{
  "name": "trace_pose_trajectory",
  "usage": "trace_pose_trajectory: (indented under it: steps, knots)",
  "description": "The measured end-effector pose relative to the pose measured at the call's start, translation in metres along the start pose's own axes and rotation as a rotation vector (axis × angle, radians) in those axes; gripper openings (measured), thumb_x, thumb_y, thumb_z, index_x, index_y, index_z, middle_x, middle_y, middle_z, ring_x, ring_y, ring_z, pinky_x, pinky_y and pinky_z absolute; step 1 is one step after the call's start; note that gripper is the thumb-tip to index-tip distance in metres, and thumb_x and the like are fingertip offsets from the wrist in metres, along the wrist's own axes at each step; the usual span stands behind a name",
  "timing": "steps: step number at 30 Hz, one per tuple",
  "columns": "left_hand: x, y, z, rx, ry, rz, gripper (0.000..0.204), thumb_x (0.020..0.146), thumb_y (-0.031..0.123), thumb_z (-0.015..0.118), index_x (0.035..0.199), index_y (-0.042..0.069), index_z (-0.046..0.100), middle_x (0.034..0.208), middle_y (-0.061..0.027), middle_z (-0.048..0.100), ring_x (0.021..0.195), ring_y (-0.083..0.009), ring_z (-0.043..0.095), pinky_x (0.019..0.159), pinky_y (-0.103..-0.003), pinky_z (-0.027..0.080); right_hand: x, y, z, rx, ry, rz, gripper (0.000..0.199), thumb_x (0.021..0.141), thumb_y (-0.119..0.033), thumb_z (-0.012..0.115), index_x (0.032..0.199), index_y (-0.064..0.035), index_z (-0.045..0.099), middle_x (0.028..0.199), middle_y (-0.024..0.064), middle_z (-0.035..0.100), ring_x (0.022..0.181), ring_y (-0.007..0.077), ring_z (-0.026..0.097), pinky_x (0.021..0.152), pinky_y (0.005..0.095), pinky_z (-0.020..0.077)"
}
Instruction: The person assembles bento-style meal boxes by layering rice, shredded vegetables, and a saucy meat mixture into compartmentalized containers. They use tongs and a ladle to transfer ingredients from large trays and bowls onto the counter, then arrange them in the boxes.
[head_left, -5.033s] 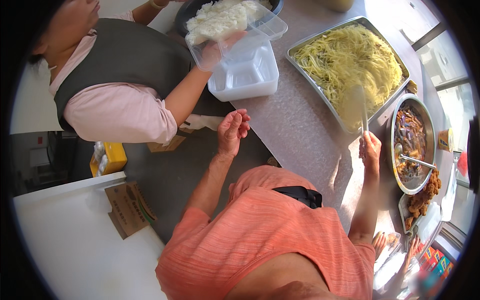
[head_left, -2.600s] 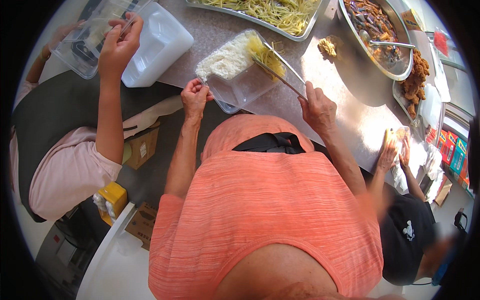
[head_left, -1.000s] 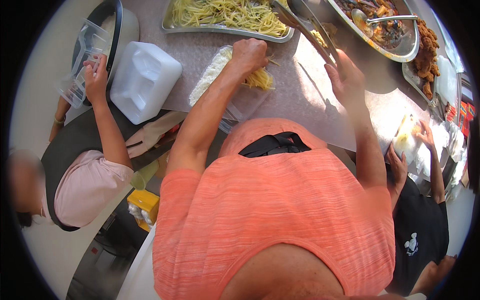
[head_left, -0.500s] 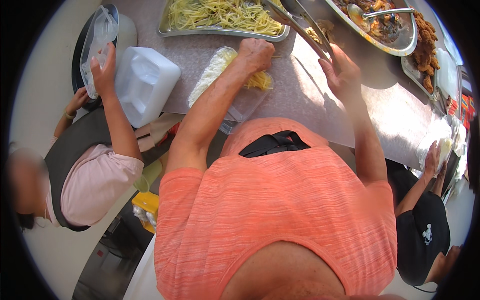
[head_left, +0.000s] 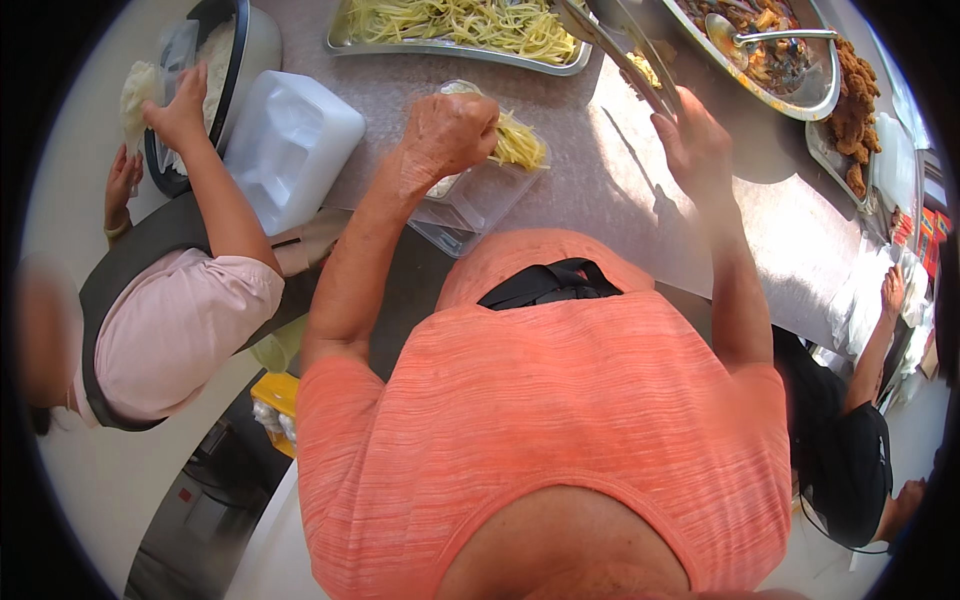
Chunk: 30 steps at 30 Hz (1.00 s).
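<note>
My left hand (head_left: 452, 132) is closed in a fist above a clear plastic food container (head_left: 478, 212). Whatever its fingers may hold is hidden. Pale yellow shredded potato (head_left: 520, 145) lies in the container's far right part, beside white rice mostly covered by my hand. My right hand (head_left: 692, 145) grips metal tongs (head_left: 640, 75), whose arms reach toward the far edge of the view. A metal tray (head_left: 455, 50) heaped with shredded potato stands beyond the container.
At the left, a co-worker's hand (head_left: 182, 108) is over a rice pot (head_left: 262, 55). Stacked white containers (head_left: 295, 150) stand beside it. At right are a dish of saucy food (head_left: 775, 70) with a ladle (head_left: 770, 37) and fried pieces (head_left: 853, 110). Another person's arm (head_left: 872, 345) is further right.
My left hand has moved left and closer, from the potato strips to above the rice. My right hand and the tongs shift slightly right. The left co-worker now has rice lifted at the pot.
</note>
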<state>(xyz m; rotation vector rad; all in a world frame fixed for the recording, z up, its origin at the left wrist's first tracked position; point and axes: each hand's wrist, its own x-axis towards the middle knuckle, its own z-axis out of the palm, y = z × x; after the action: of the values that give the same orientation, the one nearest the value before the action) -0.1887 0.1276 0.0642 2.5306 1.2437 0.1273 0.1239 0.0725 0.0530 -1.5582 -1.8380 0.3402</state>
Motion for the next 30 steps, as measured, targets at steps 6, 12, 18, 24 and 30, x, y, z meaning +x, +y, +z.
trace_pose_trajectory:
  steps: [6,12,18,24,30]
  knots:
    - [-0.017,0.000,0.023,-0.002,-0.020,-0.018,0.032,0.075,0.011,0.062,0.107,0.008,0.062,0.088,-0.0111,0.065,0.080,-0.0295,0.064,0.067,-0.039,0.052,0.023,-0.013,0.001,-0.233,-0.203,-0.088,0.039,0.083,-0.027,0.068,0.110,-0.0059,0.051,0.075,0.0099,0.059,0.064,0.0275,0.062,0.055,0.0367,0.0494]
    - [-0.031,0.006,0.026,-0.190,0.208,-0.085,0.035,0.076,0.010,0.063,0.110,0.007,0.061,0.083,-0.0087,0.064,0.072,-0.0260,0.063,0.063,-0.036,0.051,0.066,-0.013,0.029,-0.539,-0.411,-0.193,0.037,0.084,-0.032,0.064,0.102,-0.0029,0.050,0.081,0.0141,0.060,0.071,0.0306,0.065,0.059,0.0407,0.0529]
    - [-0.069,-0.002,0.024,-0.514,0.344,-0.358,0.032,0.075,0.008,0.064,0.106,0.003,0.063,0.077,-0.0066,0.064,0.061,-0.0178,0.060,0.059,-0.031,0.049,0.095,0.007,0.073,-0.630,-0.420,-0.208,0.028,0.088,-0.030,0.057,0.096,-0.0040,0.052,0.080,0.0182,0.063,0.073,0.0347,0.066,0.063,0.0451,0.0526]
    - [-0.107,-0.012,0.031,-0.610,0.462,-0.539,0.029,0.075,0.005,0.066,0.103,0.000,0.065,0.075,-0.0061,0.065,0.058,-0.0113,0.056,0.058,-0.026,0.048,0.096,0.026,0.074,0.052,-0.406,0.192,0.030,0.088,-0.031,0.057,0.097,-0.0034,0.064,0.069,0.0132,0.062,0.066,0.0236,0.063,0.064,0.0400,0.0489]
    - [-0.115,-0.012,0.043,-0.680,0.464,-0.612,0.029,0.077,0.010,0.067,0.105,0.000,0.066,0.074,-0.0049,0.065,0.061,-0.0094,0.057,0.060,-0.025,0.049,0.082,0.010,0.056,0.448,-0.492,0.461,0.022,0.091,-0.023,0.060,0.092,-0.0020,0.066,0.061,-0.0040,0.051,0.053,0.0037,0.044,0.046,0.0220,0.0369]
